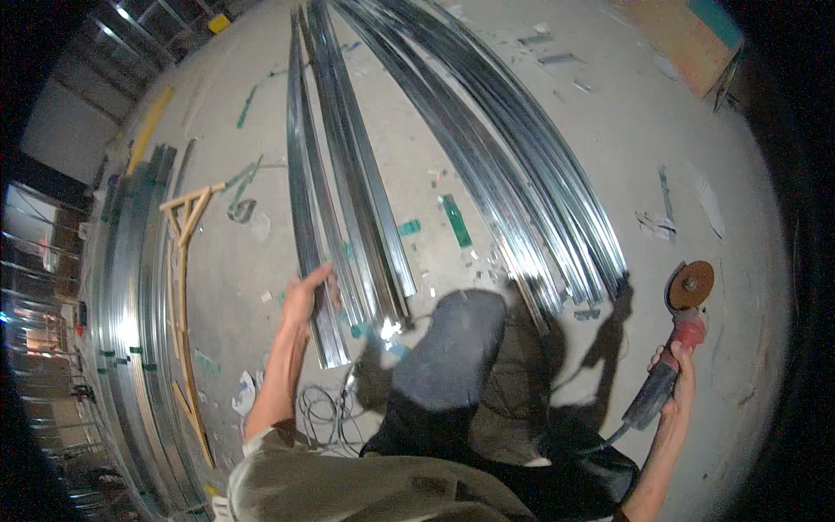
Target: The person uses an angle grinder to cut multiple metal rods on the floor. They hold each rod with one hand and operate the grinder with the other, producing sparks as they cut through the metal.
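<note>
My right hand (681, 376) is wrapped around the body of an angle grinder (654, 389) with a red and black housing. Its brown disc (692, 284) faces up, away from the metal; I cannot tell whether it spins. At the near end of the left group, my left hand (304, 297) grips the edge of a long silver metal channel (328, 335), its fingers partly hidden. More channels (358, 187) lie close beside that one. To their right, across a strip of floor, runs a second group of channels (513, 165), with near ends by my knee (452, 339).
A coiled cable (326, 413) lies near my left forearm. Green strap scraps (454, 220) and metal offcuts (561, 59) litter the concrete floor. Further left are a wooden frame (183, 278) and a bundle of metal profiles (130, 261). A board (678, 43) stands at the far right.
</note>
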The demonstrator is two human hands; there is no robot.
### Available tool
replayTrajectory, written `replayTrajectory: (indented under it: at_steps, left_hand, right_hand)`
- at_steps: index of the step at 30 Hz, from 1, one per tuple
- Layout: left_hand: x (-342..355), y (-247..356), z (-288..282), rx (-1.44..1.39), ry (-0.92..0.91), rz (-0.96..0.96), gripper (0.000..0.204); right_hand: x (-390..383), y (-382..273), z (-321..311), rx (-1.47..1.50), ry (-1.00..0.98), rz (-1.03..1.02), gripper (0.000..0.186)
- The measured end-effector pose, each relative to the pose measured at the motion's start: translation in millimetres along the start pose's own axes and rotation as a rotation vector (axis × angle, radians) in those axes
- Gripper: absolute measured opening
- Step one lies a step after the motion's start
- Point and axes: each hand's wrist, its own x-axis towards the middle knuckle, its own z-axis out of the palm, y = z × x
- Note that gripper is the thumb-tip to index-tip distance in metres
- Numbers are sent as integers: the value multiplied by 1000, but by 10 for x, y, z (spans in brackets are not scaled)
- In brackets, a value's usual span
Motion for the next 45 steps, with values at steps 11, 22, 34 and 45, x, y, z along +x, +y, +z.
replayTrajectory:
  at_steps: [11,22,34,45]
  left_hand:
    - [-193,-127,1632,-785,-532,-32,33]
    - [633,-1253,3452,-388,-570,-174,27]
    - [525,-1440,3858,-407,-671,-232,21]
    - [498,-1460,3886,-394,-662,-235,28]
  right_hand:
    - [-119,-111,132,-64,57,58,37]
    - [-180,-27,30,-712,54,-76,39]
    - [-226,189,81,-1384,99,-20,58]
    - [-210,160,268,-1507,73,22,60]
